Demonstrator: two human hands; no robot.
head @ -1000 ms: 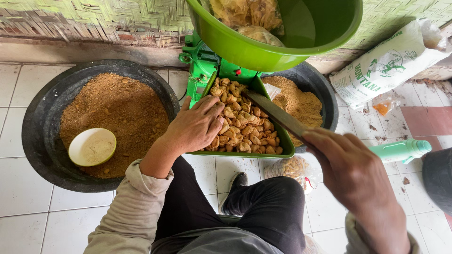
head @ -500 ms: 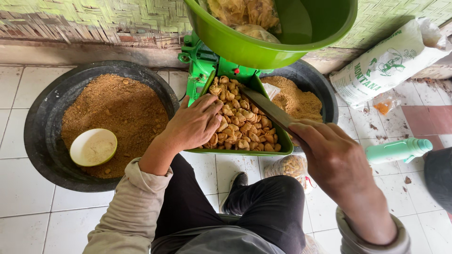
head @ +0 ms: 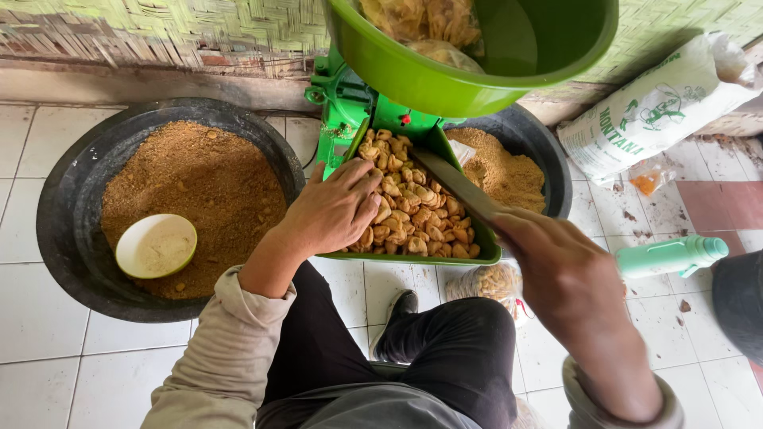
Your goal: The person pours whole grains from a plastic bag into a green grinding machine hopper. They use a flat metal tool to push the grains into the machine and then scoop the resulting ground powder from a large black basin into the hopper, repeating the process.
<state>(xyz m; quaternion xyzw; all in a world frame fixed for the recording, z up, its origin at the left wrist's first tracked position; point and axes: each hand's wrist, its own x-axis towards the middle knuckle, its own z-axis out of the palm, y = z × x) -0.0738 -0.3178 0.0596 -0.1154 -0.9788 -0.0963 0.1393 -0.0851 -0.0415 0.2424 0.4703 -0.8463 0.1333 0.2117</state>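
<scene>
Golden-brown chunks (head: 413, 210) under your left hand (head: 334, 210), fingers spread | right hand (head: 556, 270) now nearer, grip closed on stick (head: 457, 184)

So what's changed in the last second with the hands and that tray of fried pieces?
The right hand slid up its flat stick toward the green tray. The left hand stayed resting on the fried pieces; the black basin and white bowl didn't move.

Your right hand (head: 568, 274) sits closer to the tray than a second ago, the flat stick (head: 457, 184) reaching farther over the fried pieces (head: 417, 210).
</scene>
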